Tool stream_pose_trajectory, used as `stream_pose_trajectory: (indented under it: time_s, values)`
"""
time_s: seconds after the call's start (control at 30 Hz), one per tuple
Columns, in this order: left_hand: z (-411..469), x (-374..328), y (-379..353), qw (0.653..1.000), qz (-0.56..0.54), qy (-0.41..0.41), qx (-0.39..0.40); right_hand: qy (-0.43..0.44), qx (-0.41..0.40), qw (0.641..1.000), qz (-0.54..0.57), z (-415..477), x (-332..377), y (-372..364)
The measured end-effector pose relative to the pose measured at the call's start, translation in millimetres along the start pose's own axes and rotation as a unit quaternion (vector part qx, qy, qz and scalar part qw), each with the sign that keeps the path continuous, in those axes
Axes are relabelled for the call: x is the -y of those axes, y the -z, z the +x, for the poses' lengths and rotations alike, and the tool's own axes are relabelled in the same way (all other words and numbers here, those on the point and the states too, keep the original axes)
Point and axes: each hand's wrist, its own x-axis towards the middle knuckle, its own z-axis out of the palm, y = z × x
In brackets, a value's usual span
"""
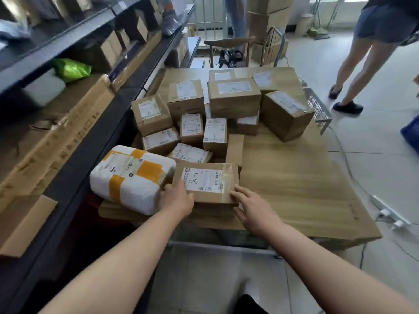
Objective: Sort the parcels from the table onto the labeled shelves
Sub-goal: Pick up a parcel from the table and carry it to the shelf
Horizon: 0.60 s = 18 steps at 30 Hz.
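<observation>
A flat brown cardboard parcel [210, 177] with "1-8" handwritten on its white label lies near the front edge of the wooden table [294, 182]. My left hand [178, 200] grips its near left corner, thumb on top. My right hand [251, 207] touches its near right corner with spread, straight fingers. A white padded parcel [129, 177] with orange tape lies just left of it. Several more labeled brown boxes [233, 96] are piled behind, toward the table's far side.
Dark metal shelves [95, 123] run along the left, holding cardboard boxes, a green bag [71, 69] and a white packet. A wire basket [317, 107] hangs at the table's right. A person [371, 53] walks at the far right; a chair [229, 48] stands behind the table.
</observation>
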Motion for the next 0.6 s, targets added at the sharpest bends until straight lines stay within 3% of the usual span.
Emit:
stream_pose_trajectory:
  time_s: [0.13, 0.33, 0.37, 0.47, 0.5, 0.6]
  values:
    - [3.7, -31.6, -1.8, 0.998, -0.048, -0.033, 0.016, -0.055, -0.055, 0.997, -0.005, 9.1, -36.1, 17.1]
    - [4.7, -91.0, -7.0, 0.967, -0.158, -0.126, 0.154, -0.172, -0.039, 0.984, -0.004, 20.8, -84.7, 43.7]
    - [6.1, -99.5, -7.2, 0.971, -0.141, -0.142, 0.134, -0.187, -0.041, 0.981, 0.014, 20.1, -88.3, 45.4]
    - [20.2, -117.1, -5.9, 0.986, -0.04, -0.163, -0.02, -0.233, -0.046, 0.967, 0.087, 15.1, -91.5, 44.0]
    - [25.7, -120.9, -6.4, 0.985, -0.028, -0.169, -0.03, -0.241, -0.042, 0.963, 0.112, 12.8, -90.3, 41.5]
    - [35.3, -129.4, -5.9, 0.984, 0.017, -0.17, 0.047, -0.237, -0.027, 0.952, 0.191, 7.6, -82.7, 32.6]
